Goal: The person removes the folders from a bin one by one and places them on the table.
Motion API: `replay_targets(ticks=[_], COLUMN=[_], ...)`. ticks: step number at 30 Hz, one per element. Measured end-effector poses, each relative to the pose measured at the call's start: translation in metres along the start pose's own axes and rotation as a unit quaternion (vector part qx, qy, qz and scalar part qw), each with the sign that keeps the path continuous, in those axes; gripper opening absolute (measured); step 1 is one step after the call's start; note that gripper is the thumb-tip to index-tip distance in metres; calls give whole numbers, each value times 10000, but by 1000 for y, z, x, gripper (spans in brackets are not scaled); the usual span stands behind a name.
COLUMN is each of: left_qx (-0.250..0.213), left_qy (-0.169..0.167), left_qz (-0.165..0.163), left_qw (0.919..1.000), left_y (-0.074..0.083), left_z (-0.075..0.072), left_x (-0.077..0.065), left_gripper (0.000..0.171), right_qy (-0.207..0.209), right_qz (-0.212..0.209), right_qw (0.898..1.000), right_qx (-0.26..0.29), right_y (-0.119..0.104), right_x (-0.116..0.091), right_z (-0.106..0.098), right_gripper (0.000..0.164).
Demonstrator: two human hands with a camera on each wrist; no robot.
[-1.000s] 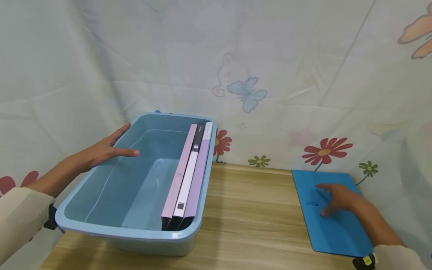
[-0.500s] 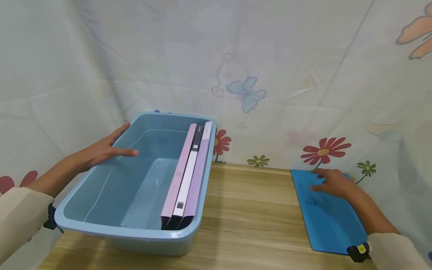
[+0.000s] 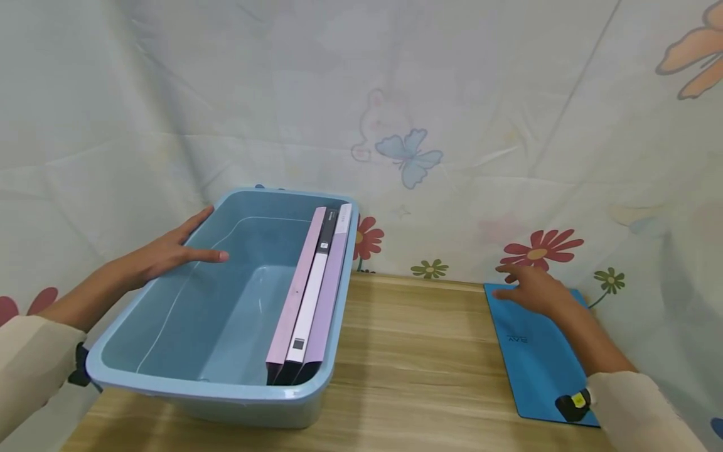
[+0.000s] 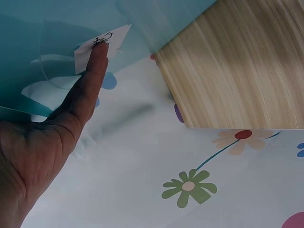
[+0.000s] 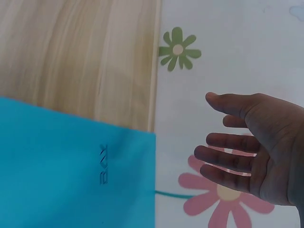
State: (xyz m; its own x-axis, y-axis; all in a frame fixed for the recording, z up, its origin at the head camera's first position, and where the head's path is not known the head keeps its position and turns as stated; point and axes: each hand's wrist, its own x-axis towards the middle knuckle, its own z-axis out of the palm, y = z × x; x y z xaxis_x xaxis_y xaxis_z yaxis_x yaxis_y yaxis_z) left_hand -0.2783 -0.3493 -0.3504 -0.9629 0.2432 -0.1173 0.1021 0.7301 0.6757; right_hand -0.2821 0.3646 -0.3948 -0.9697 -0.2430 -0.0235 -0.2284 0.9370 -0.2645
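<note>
My left hand (image 3: 165, 256) rests at the left wall of a light blue plastic tub (image 3: 211, 390). Its fingers lie straight along the outside, and the thumb reaches over the rim. In the left wrist view a finger touches a white label (image 4: 85, 56) on the tub's outer side. Several slim binders or boxes stand on edge along the tub's right wall: pink (image 3: 295, 300), black and white (image 3: 309, 295), and lilac (image 3: 326, 301). My right hand (image 3: 536, 289) hovers with spread fingers above the far end of a thin flat blue panel (image 3: 542, 364) lettered "RAY". It holds nothing.
Tub and blue panel sit on a wood-grain table (image 3: 418, 364). A pale cloth (image 3: 305, 94) printed with flowers and butterflies hangs behind the table's far edge and along the sides.
My right hand has lifted from over the middle of the blue panel and moved left and away from me. My left hand stays at the tub. The panel and binders stay put.
</note>
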Motion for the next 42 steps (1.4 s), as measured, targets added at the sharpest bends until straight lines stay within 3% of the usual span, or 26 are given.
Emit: replay_targets(ticks=[18, 42], left_qx=[27, -31], left_qy=[21, -22], left_qz=[-44, -123], left_qw=[10000, 9999], left_y=[-1, -4], left_z=[-1, 0], left_x=[0, 3], left_gripper=[125, 125], right_qy=[312, 397], right_qz=[-121, -368], right_qw=[9994, 9984], right_qx=[36, 140], right_y=[-51, -110], right_x=[27, 52], right_z=[-19, -38], right_gripper=[68, 61])
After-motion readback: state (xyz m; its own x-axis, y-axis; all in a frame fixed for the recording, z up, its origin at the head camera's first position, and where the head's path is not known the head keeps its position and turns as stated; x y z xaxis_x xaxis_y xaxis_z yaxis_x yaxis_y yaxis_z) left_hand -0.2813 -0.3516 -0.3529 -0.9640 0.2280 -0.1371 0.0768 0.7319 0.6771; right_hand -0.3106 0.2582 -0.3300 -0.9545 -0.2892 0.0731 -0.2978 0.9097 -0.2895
